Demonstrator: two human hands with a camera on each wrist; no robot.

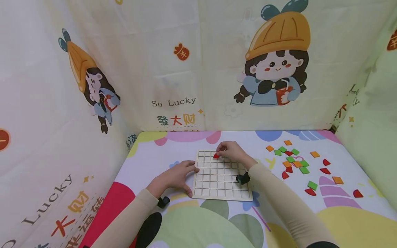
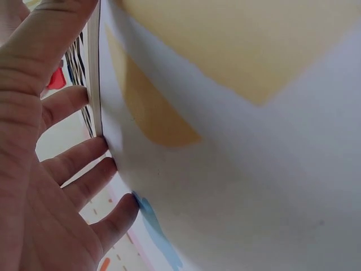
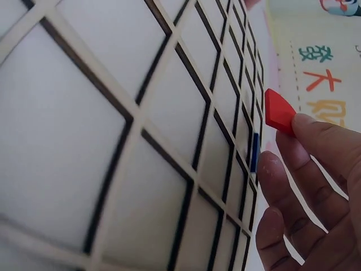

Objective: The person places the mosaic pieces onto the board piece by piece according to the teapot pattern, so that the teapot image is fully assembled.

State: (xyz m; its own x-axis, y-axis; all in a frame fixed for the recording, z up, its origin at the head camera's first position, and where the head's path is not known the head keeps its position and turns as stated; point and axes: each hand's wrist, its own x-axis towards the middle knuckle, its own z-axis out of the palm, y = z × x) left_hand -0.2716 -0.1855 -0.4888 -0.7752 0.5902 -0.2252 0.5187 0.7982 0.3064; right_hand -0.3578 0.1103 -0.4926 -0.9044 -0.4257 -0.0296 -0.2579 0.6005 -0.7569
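Observation:
A pale wooden grid board (image 1: 214, 179) with square cells lies on the table. Over its far edge, my right hand (image 1: 232, 151) pinches a red fan-shaped piece (image 3: 278, 112) between thumb and fingertips, and the piece shows just above the board in the right wrist view. My left hand (image 1: 176, 176) is spread along the board's left side, thumb near the close corner and fingertips at the edge. In the left wrist view its fingers (image 2: 76, 161) are extended beside the board's rim. A narrow blue patch (image 3: 255, 152) shows at the board's far side.
Loose pieces lie scattered right of the board: several green squares (image 1: 312, 185), orange squares (image 1: 337, 180) and red fan shapes (image 1: 358, 193). Printed cloth walls (image 1: 217, 69) close in the table behind and at both sides. A black oval object (image 1: 149, 230) lies by the left forearm.

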